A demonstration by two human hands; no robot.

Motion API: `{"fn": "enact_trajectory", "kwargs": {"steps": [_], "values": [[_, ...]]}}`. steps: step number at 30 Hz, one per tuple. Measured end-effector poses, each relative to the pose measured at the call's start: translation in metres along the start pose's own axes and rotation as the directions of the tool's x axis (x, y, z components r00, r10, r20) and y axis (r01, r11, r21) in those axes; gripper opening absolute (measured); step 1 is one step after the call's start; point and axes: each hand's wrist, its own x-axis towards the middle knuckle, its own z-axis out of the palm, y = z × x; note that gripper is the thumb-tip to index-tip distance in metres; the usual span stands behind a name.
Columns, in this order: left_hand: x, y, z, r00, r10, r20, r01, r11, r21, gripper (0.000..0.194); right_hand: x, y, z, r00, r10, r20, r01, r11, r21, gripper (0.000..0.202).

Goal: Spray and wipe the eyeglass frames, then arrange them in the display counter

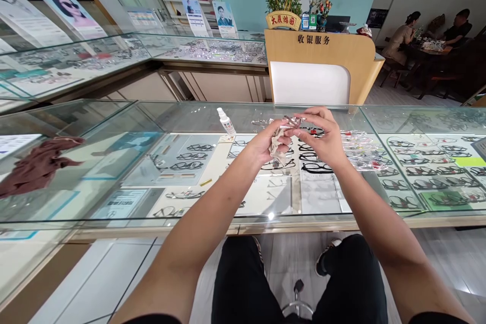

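Observation:
Above the glass counter, my left hand is closed around a crumpled beige cloth and one side of a thin pair of eyeglasses. My right hand pinches the other side of the eyeglasses between thumb and fingers. Fingers and cloth hide much of the frame. Left of my hands, a white spray bottle stands on the glass. Beside my right hand lies a cluster of clear-looking eyeglasses; I cannot tell whether they are on or under the glass.
Rows of eyeglasses lie inside the case. A brown cloth is heaped on the glass at left. Ahead are a wooden cashier desk and more display cases. Two people sit at a table at far right.

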Motion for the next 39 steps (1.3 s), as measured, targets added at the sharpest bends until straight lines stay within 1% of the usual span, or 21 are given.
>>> {"fn": "enact_trajectory", "kwargs": {"steps": [4, 6, 7, 8, 10, 12, 14, 15, 16, 19, 21, 23, 25, 27, 28, 30, 32, 35, 37, 39], "values": [[-0.004, 0.0, 0.007, 0.997, -0.081, -0.014, 0.081, 0.996, -0.029, 0.023, -0.001, 0.004, 0.002, 0.998, -0.049, -0.032, 0.048, 0.998, -0.033, 0.026], [-0.005, -0.001, 0.01, 0.993, -0.116, -0.03, 0.116, 0.993, 0.005, 0.027, -0.001, 0.006, 0.002, 0.995, -0.078, -0.059, 0.074, 0.995, -0.06, 0.025], [-0.004, -0.001, 0.01, 0.992, -0.113, -0.049, 0.115, 0.993, 0.038, 0.031, -0.001, 0.007, 0.001, 0.994, -0.082, -0.072, 0.077, 0.994, -0.077, 0.024], [-0.003, -0.001, 0.01, 0.993, -0.087, -0.077, 0.093, 0.993, 0.073, 0.035, 0.0, 0.008, -0.001, 0.993, -0.079, -0.085, 0.071, 0.993, -0.094, 0.023], [0.0, 0.004, 0.004, 0.987, 0.038, -0.153, -0.02, 0.992, 0.121, 0.04, 0.001, 0.01, -0.005, 0.993, -0.05, -0.104, 0.037, 0.992, -0.12, 0.022], [0.004, 0.013, -0.007, 0.951, 0.209, -0.23, -0.186, 0.976, 0.117, 0.042, 0.003, 0.012, -0.01, 0.994, -0.002, -0.105, -0.012, 0.991, -0.132, 0.019], [0.008, 0.026, -0.02, 0.903, 0.336, -0.268, -0.33, 0.942, 0.07, 0.041, 0.004, 0.016, -0.013, 0.996, 0.045, -0.083, -0.056, 0.989, -0.134, 0.019], [0.009, 0.032, -0.027, 0.891, 0.37, -0.262, -0.375, 0.926, 0.033, 0.042, 0.005, 0.018, -0.014, 0.995, 0.067, -0.068, -0.076, 0.988, -0.132, 0.019], [0.01, 0.037, -0.033, 0.889, 0.388, -0.241, -0.403, 0.915, -0.011, 0.043, 0.005, 0.021, -0.014, 0.995, 0.089, -0.05, -0.095, 0.987, -0.129, 0.02], [0.009, 0.049, -0.051, 0.91, 0.394, -0.13, -0.41, 0.901, -0.141, 0.051, 0.009, 0.033, -0.012, 0.988, 0.152, 0.01, -0.149, 0.979, -0.14, 0.019], [0.007, 0.055, -0.063, 0.909, 0.41, -0.076, -0.417, 0.887, -0.199, 0.057, 0.016, 0.04, -0.007, 0.978, 0.195, 0.07, -0.178, 0.965, -0.194, 0.016], [0.005, 0.058, -0.075, 0.889, 0.455, -0.058, -0.455, 0.859, -0.236, 0.06, 0.027, 0.046, 0.001, 0.959, 0.235, 0.156, -0.182, 0.939, -0.293, 0.012], [0.004, 0.061, -0.085, 0.86, 0.507, -0.057, -0.503, 0.824, -0.261, 0.062, 0.042, 0.049, 0.013, 0.923, 0.279, 0.265, -0.147, 0.892, -0.428, 0.01], [0.003, 0.062, -0.093, 0.839, 0.541, -0.056, -0.534, 0.802, -0.267, 0.063, 0.057, 0.05, 0.028, 0.867, 0.333, 0.371, -0.072, 0.821, -0.566, 0.011], [0.003, 0.062, -0.096, 0.837, 0.545, -0.054, -0.538, 0.801, -0.262, 0.065, 0.064, 0.049, 0.036, 0.833, 0.363, 0.418, -0.027, 0.781, -0.624, 0.011], [0.003, 0.062, -0.097, 0.847, 0.529, -0.051, -0.525, 0.817, -0.238, 0.066, 0.076, 0.049, 0.053, 0.763, 0.423, 0.489, 0.06, 0.707, -0.704, 0.014], [0.002, 0.062, -0.096, 0.865, 0.5, -0.043, -0.497, 0.842, -0.208, 0.067, 0.084, 0.051, 0.069, 0.7, 0.468, 0.54, 0.133, 0.656, -0.742, 0.015], [0.001, 0.061, -0.092, 0.882, 0.471, -0.02, -0.466, 0.865, -0.187, 0.068, 0.091, 0.056, 0.087, 0.618, 0.52, 0.589, 0.201, 0.62, -0.758, 0.011], [0.001, 0.06, -0.091, 0.886, 0.465, -0.007, -0.457, 0.868, -0.196, 0.067, 0.093, 0.062, 0.095, 0.581, 0.543, 0.607, 0.221, 0.612, -0.759, 0.007], [0.002, 0.06, -0.092, 0.886, 0.463, -0.007, -0.454, 0.866, -0.209, 0.066, 0.094, 0.067, 0.099, 0.559, 0.554, 0.617, 0.229, 0.612, -0.757, 0.005]]}}
